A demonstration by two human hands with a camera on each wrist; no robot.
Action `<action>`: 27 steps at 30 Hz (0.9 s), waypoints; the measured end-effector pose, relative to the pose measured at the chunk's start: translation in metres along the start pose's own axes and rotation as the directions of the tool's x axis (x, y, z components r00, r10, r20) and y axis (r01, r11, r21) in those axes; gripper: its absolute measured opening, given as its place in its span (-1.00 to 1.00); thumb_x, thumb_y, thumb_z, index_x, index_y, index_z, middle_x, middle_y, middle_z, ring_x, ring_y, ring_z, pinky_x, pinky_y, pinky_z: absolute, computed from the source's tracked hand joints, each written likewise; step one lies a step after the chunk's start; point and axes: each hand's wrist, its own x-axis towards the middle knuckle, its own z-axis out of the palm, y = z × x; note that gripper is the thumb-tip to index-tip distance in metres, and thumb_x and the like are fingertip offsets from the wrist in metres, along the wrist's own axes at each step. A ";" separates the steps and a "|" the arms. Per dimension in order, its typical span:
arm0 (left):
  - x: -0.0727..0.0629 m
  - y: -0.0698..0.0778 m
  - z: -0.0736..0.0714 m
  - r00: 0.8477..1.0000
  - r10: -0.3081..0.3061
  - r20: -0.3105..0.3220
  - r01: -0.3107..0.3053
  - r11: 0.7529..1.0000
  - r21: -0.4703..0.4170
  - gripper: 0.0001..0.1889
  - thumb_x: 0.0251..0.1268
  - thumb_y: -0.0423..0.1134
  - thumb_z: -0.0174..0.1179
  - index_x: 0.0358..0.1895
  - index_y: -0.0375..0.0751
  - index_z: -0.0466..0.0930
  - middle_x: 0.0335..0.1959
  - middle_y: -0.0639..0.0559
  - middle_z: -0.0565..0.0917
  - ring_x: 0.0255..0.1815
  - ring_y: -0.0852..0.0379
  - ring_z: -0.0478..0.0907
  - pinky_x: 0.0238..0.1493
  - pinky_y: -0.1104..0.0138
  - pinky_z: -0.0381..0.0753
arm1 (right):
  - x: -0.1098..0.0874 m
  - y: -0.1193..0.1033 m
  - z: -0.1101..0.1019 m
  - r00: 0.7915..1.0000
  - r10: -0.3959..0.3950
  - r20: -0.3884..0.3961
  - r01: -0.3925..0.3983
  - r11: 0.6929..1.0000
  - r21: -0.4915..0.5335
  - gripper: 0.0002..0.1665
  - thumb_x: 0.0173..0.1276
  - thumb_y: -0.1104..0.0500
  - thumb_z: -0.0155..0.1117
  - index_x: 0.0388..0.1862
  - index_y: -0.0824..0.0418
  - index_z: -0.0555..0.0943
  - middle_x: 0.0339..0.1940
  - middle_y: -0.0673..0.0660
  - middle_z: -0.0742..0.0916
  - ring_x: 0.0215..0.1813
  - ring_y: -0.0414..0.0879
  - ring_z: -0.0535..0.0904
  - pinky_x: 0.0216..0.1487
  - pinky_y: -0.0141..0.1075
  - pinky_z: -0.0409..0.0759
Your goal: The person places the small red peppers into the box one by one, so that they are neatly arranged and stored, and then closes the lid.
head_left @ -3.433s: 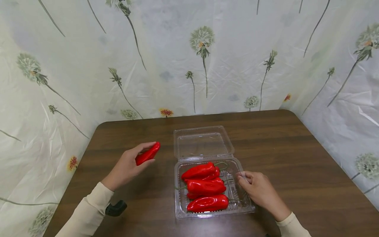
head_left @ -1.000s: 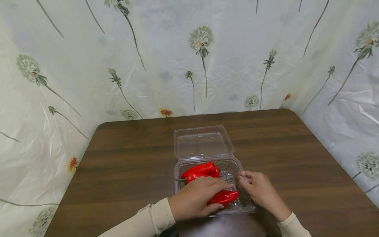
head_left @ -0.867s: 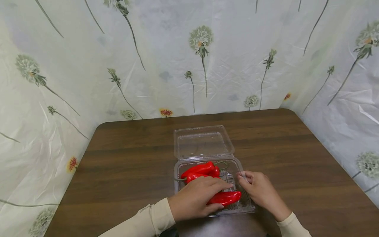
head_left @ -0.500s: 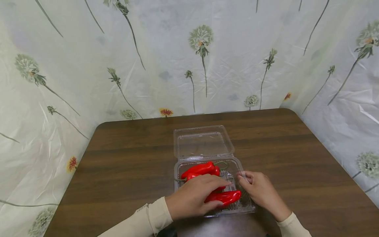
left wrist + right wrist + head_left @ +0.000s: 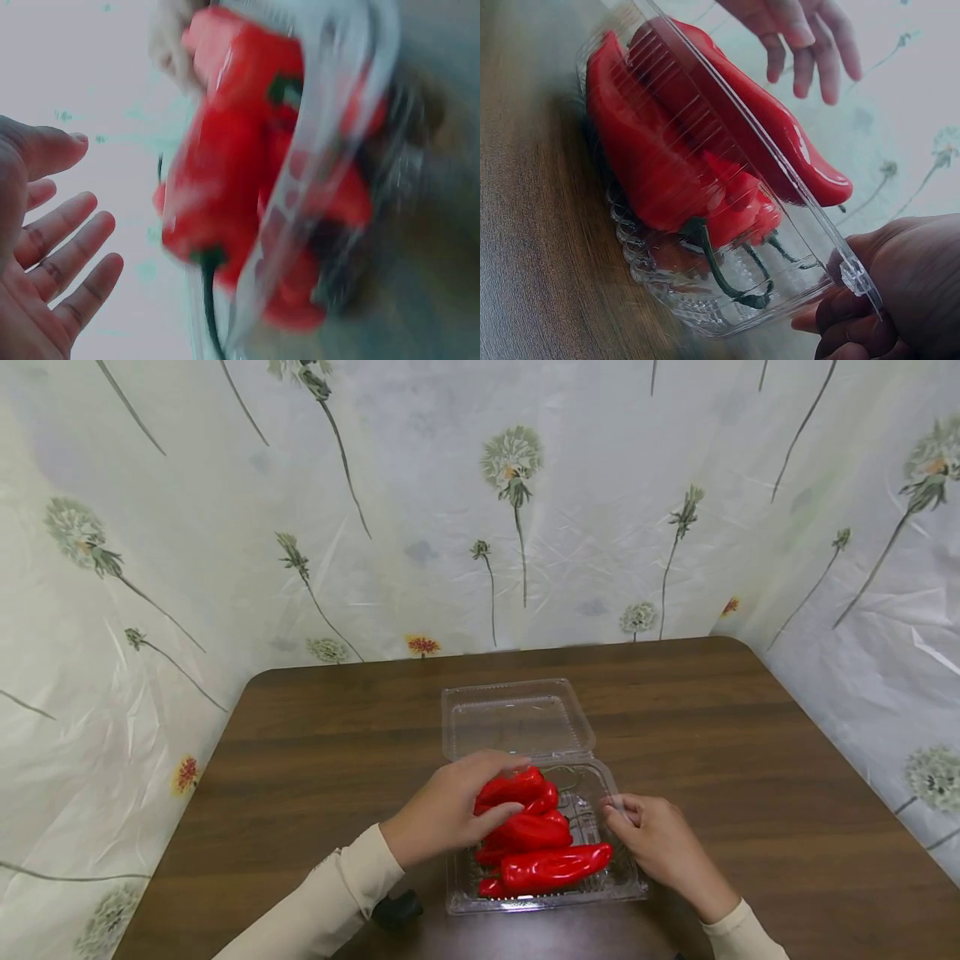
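Note:
A clear plastic clamshell container [image 5: 457, 893] holds several red peppers with green stems, heaped in its base. The frontmost red pepper [image 5: 558, 867] lies on top with its tip toward the right side. My left hand [image 5: 444, 810] hovers over the left side of the container, fingers spread and nothing in them; the left wrist view shows its fingers [image 5: 56, 259] apart from the peppers [image 5: 217, 180]. My right hand [image 5: 663, 839] pinches the right rim of the container between thumb and fingers, seen close in the right wrist view at the rim's corner tab [image 5: 855, 276].
The hinged lid [image 5: 517, 718] lies folded back behind the base. Both rest on a dark wooden table [image 5: 337, 727]. A curtain with dandelion prints [image 5: 420, 510] hangs behind the table and on both sides. A black device [image 5: 397, 908] sits under the left wrist.
My left hand brought a red pepper into the container, let go of it on top of the others, and has since moved back and to the left. My right hand has kept its hold on the rim.

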 end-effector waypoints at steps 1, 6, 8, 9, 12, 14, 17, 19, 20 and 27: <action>0.001 -0.004 -0.002 1.000 -0.001 -0.019 0.001 1.000 0.000 -0.39 0.26 -0.20 0.41 0.38 -0.06 0.45 0.24 0.08 0.61 0.18 0.15 0.59 0.18 0.29 0.61 | 0.000 0.000 0.000 1.000 0.002 0.001 -0.002 1.000 -0.002 -0.71 0.40 0.16 0.29 0.02 0.25 0.76 -0.24 0.00 0.81 -0.36 -0.21 0.50 -0.30 -0.37 0.46; 0.005 -0.027 -0.013 0.995 -0.051 -0.086 0.049 0.999 -0.024 -0.41 0.26 -0.24 0.41 0.36 -0.05 0.47 0.20 0.08 0.63 0.09 0.12 0.62 0.10 0.30 0.65 | 0.000 0.002 0.000 1.000 0.012 0.011 -0.012 1.000 0.002 -0.69 0.40 0.17 0.29 0.04 0.27 0.74 -0.27 0.00 0.80 -0.38 -0.20 0.49 -0.34 -0.37 0.44; 0.006 -0.036 -0.017 0.991 -0.091 -0.103 0.087 0.995 -0.041 -0.42 0.26 -0.25 0.41 0.35 -0.05 0.48 0.19 0.08 0.64 0.09 0.11 0.62 0.10 0.28 0.65 | 0.000 0.002 0.000 1.000 0.014 0.009 -0.015 1.000 0.006 -0.69 0.39 0.17 0.29 0.04 0.28 0.74 -0.29 -0.01 0.80 -0.39 -0.20 0.49 -0.36 -0.37 0.43; 0.007 -0.041 -0.019 0.988 -0.113 -0.109 0.109 0.993 -0.050 -0.43 0.27 -0.25 0.41 0.34 -0.05 0.48 0.18 0.06 0.65 0.08 0.11 0.63 0.09 0.27 0.66 | 0.000 0.003 0.001 1.000 0.016 0.008 -0.016 1.000 0.006 -0.69 0.39 0.17 0.29 0.04 0.27 0.74 -0.29 -0.02 0.80 -0.39 -0.20 0.49 -0.36 -0.37 0.43; 0.008 -0.058 -0.023 0.976 -0.172 -0.136 0.163 0.984 -0.068 -0.45 0.29 -0.24 0.40 0.33 -0.04 0.48 0.17 0.05 0.65 0.11 0.10 0.62 0.11 0.23 0.66 | 0.001 0.003 0.001 1.000 0.011 0.001 -0.011 1.000 0.003 -0.69 0.39 0.18 0.28 0.03 0.28 0.75 -0.28 -0.01 0.81 -0.39 -0.20 0.49 -0.35 -0.37 0.44; 0.008 -0.071 -0.025 0.966 -0.208 -0.154 0.196 0.976 -0.094 -0.48 0.31 -0.24 0.38 0.33 -0.04 0.49 0.16 0.03 0.65 0.11 0.07 0.62 0.11 0.18 0.66 | 0.001 0.003 0.002 1.000 0.010 -0.003 -0.010 1.000 -0.001 -0.69 0.38 0.17 0.29 0.02 0.27 0.75 -0.26 0.01 0.81 -0.38 -0.20 0.50 -0.33 -0.37 0.45; 0.006 -0.089 -0.026 0.950 -0.259 -0.175 0.238 0.962 -0.135 -0.51 0.34 -0.25 0.35 0.32 -0.04 0.49 0.15 0.02 0.66 0.10 0.01 0.64 0.12 0.14 0.66 | 0.001 0.004 0.002 1.000 0.003 -0.001 -0.003 1.000 -0.002 -0.69 0.38 0.18 0.28 0.01 0.28 0.75 -0.22 0.05 0.82 -0.37 -0.21 0.52 -0.31 -0.36 0.48; 0.005 -0.099 -0.026 0.942 -0.281 -0.183 0.253 0.954 -0.163 -0.51 0.35 -0.28 0.34 0.31 -0.07 0.49 0.15 -0.03 0.66 0.10 -0.02 0.65 0.11 0.12 0.65 | 0.001 0.004 0.003 1.000 0.005 -0.004 -0.005 1.000 -0.003 -0.70 0.38 0.18 0.29 0.01 0.27 0.75 -0.19 0.06 0.82 -0.35 -0.23 0.54 -0.29 -0.37 0.51; 0.004 -0.104 -0.026 0.938 -0.292 -0.187 0.262 0.950 -0.172 -0.52 0.35 -0.28 0.34 0.31 -0.09 0.49 0.14 -0.05 0.66 0.09 -0.04 0.65 0.12 0.11 0.65 | 0.001 0.004 0.003 1.000 0.005 -0.005 -0.005 1.000 -0.001 -0.70 0.38 0.18 0.29 0.01 0.27 0.75 -0.20 0.06 0.83 -0.35 -0.23 0.54 -0.28 -0.36 0.52; 0.003 -0.119 -0.022 0.879 -0.432 -0.200 0.399 0.898 -0.185 -0.60 0.42 -0.19 0.27 0.23 -0.24 0.53 -0.03 -0.07 0.68 -0.03 0.01 0.62 0.11 0.09 0.64 | 0.002 0.003 0.001 1.000 0.009 0.004 -0.009 1.000 0.001 -0.68 0.39 0.16 0.29 0.03 0.27 0.75 -0.23 0.02 0.82 -0.36 -0.21 0.52 -0.29 -0.35 0.49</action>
